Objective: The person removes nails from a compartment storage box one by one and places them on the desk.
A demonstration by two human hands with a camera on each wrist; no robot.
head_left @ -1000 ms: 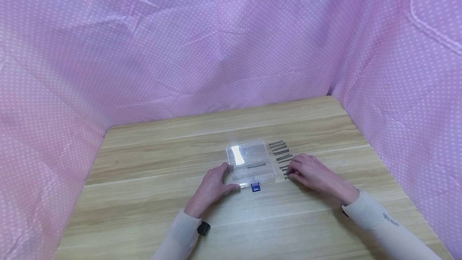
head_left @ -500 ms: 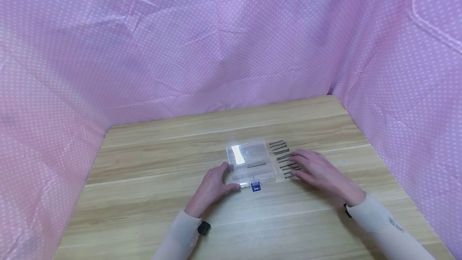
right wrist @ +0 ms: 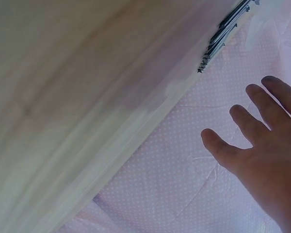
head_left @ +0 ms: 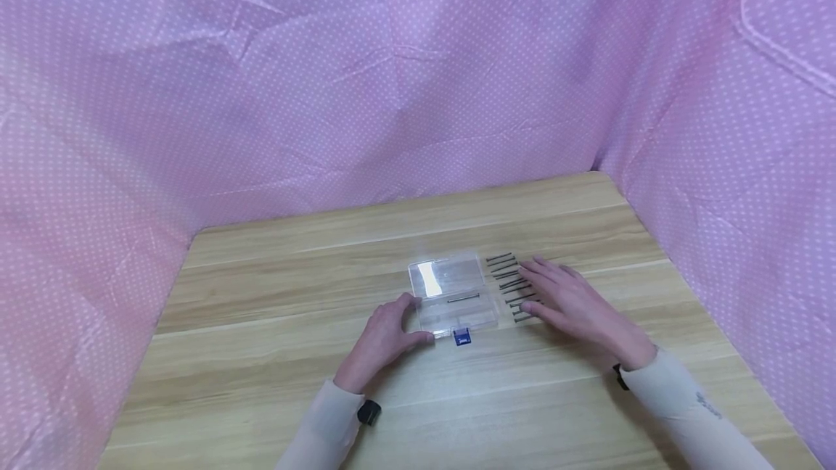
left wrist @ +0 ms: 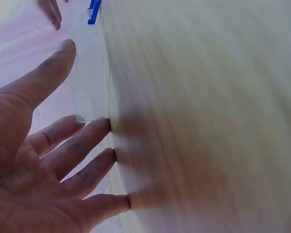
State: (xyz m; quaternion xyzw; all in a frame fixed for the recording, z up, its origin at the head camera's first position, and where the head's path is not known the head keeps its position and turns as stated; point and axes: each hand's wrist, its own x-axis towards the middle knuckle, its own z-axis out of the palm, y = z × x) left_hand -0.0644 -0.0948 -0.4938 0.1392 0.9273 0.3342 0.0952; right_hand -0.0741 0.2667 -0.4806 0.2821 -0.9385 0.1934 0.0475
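A clear plastic box point(head_left: 457, 316) lies with its lid point(head_left: 455, 274) folded back; a blue clasp point(head_left: 461, 337) is at its front edge. Inside is one thin metal fastener point(head_left: 464, 297) with a small head, like a nail or screw. My left hand point(head_left: 384, 336) spans the box's left end, thumb at the front edge and index finger by the hinge corner, fingers spread. Several similar fasteners point(head_left: 501, 258) lie in a column right of the box. My right hand point(head_left: 567, 302) is spread over their right side, fingers extended, covering some ends; nothing shows in its grasp.
Everything lies on a light wooden table point(head_left: 294, 296) with rounded back corners. Pink dotted cloth point(head_left: 392, 78) hangs behind it and along both sides. Black bands show at both wrists, near the pale sleeves.
My right hand's fingers, bent at the front fasteners, have straightened and spread, reaching farther back along the column and uncovering some of them. The left hand, box and the fastener inside look unmoved.
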